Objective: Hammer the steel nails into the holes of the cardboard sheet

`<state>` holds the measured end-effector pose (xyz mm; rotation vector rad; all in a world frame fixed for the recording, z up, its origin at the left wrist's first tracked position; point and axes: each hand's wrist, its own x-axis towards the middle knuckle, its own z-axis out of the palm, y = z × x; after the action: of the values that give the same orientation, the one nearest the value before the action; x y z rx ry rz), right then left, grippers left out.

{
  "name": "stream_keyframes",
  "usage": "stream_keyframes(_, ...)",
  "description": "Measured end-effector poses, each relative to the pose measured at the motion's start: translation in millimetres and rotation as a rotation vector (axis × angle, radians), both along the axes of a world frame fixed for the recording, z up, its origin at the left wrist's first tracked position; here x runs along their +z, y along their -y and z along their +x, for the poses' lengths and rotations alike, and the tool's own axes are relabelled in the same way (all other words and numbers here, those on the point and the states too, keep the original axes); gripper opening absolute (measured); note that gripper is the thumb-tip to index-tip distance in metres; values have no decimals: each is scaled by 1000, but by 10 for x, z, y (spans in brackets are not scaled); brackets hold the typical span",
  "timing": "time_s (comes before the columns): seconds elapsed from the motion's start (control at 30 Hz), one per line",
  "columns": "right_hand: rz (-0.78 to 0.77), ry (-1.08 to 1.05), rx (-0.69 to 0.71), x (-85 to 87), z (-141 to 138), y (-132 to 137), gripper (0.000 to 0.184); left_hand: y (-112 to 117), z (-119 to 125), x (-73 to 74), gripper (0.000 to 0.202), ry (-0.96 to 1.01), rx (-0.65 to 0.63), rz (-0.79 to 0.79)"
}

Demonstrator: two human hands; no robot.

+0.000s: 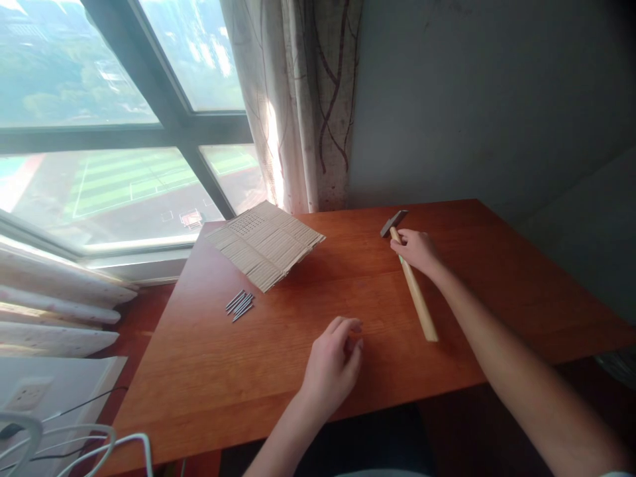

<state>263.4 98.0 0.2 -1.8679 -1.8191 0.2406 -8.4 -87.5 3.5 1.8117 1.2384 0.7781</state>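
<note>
On the right side of the table, my right hand (416, 250) is closed round the upper handle of a hammer (417, 301), just below its metal head. The hammer's pale wooden handle points back toward me. Near the front edge, my left hand (332, 354) rests loosely curled over the wood, with a gap between thumb and fingers and nothing visible in it. A small pile of several nails (241, 305) lies to the left. Behind the nails is a corrugated cardboard piece (268, 242) with rows of small holes in its far corner; its near right side stands raised off the table.
The reddish-brown wooden table (213, 371) reaches a wall and a patterned curtain (298, 99) at the back. A large window (124, 185) is on the left. White cables (94, 430) and a wall socket (30, 393) are at the lower left.
</note>
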Motion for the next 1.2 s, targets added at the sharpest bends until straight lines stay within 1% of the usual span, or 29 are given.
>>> stream_keyframes(0.17, -29, 48, 22, -68, 21, 0, 16, -12, -170, 14, 21, -10, 52, -7)
stream_keyframes(0.3, -42, 78, 20, -56, 7, 10, 16, -46, -272, 47, 20, -27, 99, 4)
stream_keyframes(0.43, -58, 108, 16, -46, -14, 9, 17, -96, -381, 44, 21, -20, 128, 24)
stream_keyframes(0.57, -88, 138, 26, -50, -6, 2, 21, -149, -529, 72, 20, 1, 194, 100)
stream_keyframes(0.67, -107, 168, 32, -39, 12, 23, 25, -180, -669, 171, 18, 25, 276, 178)
stream_keyframes(0.77, -95, 185, 10, 11, 37, 80, 29, -234, -838, 305, 17, 40, 408, 238)
stream_keyframes(0.8, -86, 187, -4, 36, 47, 106, 31, -266, -902, 344, 17, 55, 479, 246)
stream_keyframes(0.87, -51, 197, -45, 91, 66, 166, 34, -357, -1038, 402, 20, 103, 659, 243)
stream_keyframes(0.93, 10, 213, -89, 141, 77, 231, 35, -474, -1171, 438, 25, 129, 832, 246)
stream_keyframes(0.97, 46, 219, -103, 160, 77, 263, 34, -538, -1228, 454, 27, 103, 885, 271)
stream_keyframes(1.0, 82, 221, -109, 175, 72, 293, 32, -602, -1274, 473, 28, 42, 909, 312)
stream_keyframes(1.03, 113, 219, -105, 184, 62, 321, 30, -666, -1307, 498, 27, -55, 897, 369)
stream_keyframes(1.07, 137, 212, -94, 187, 46, 345, 29, -729, -1324, 530, 26, -171, 852, 432)
stream_keyframes(1.13, 170, 191, -64, 185, -2, 387, 27, -858, -1313, 612, 26, -416, 703, 528)
stream_keyframes(1.2, 185, 166, -29, 176, -70, 422, 25, -998, -1260, 701, 32, -607, 555, 545)
